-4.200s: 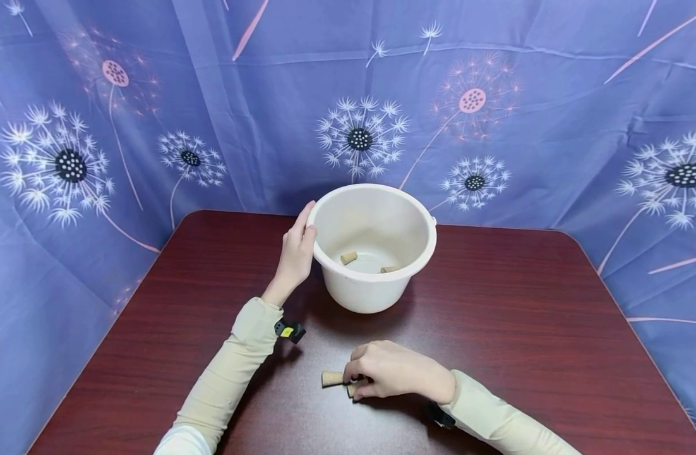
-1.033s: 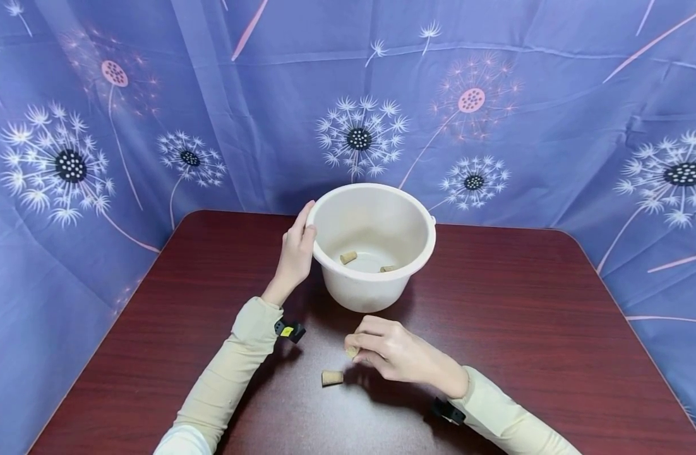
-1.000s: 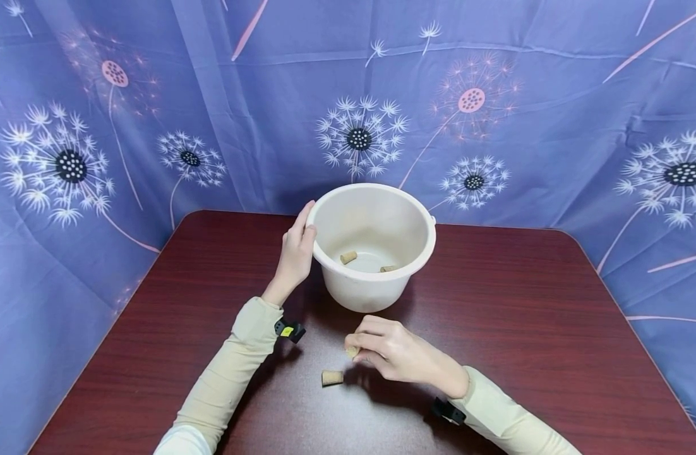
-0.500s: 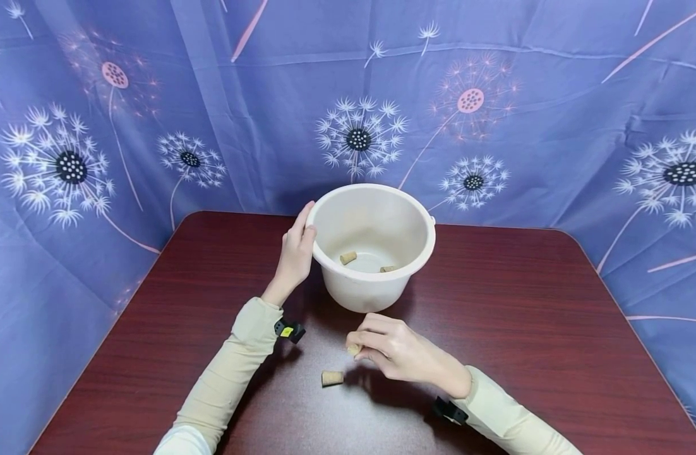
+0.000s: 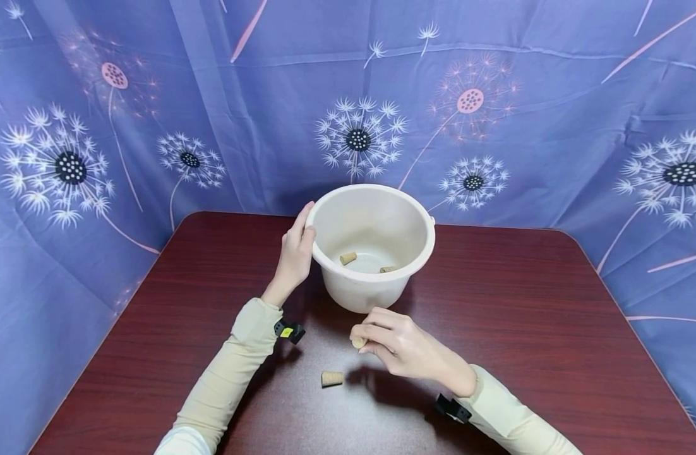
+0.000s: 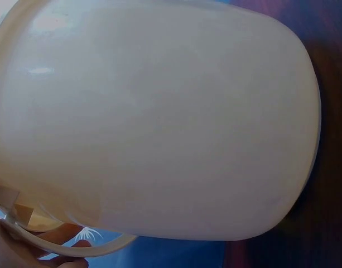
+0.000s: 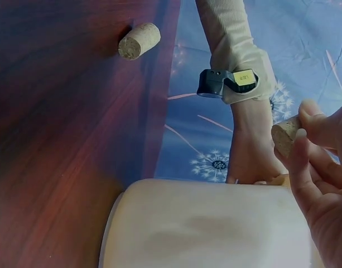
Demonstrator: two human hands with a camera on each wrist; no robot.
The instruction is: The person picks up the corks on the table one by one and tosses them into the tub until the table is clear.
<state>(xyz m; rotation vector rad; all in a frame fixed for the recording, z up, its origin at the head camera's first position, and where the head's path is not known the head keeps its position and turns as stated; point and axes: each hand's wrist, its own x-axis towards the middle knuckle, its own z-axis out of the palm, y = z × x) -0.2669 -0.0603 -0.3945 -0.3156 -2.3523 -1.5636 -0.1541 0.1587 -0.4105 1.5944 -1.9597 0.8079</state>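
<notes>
A deep white plastic basin (image 5: 365, 292) stands toward the back of the table. My left hand (image 5: 295, 253) holds its left rim, and in the left wrist view the fingers (image 6: 64, 233) curl over that rim. My right hand (image 5: 402, 344) pinches a cork (image 5: 359, 342) between thumb and fingers, above the table in front of the basin. The right wrist view shows this cork (image 7: 286, 137) end-on at the fingertips. Another cork (image 5: 332, 378) lies on its side on the table, nearer me. Inside the basin, one cork (image 5: 348, 258) lies at the left and another (image 5: 388, 269) is partly hidden by the front rim.
The dark red wood-grain table (image 5: 524, 328) has rounded far corners. A blue dandelion-print cloth (image 5: 257, 126) hangs behind it and along its sides, close behind the basin. Each wrist wears a small black camera (image 5: 290, 331).
My right hand has picked up one of the two corks from the table, raised it and brought it a little toward the basin. The left hand and basin have stayed put.
</notes>
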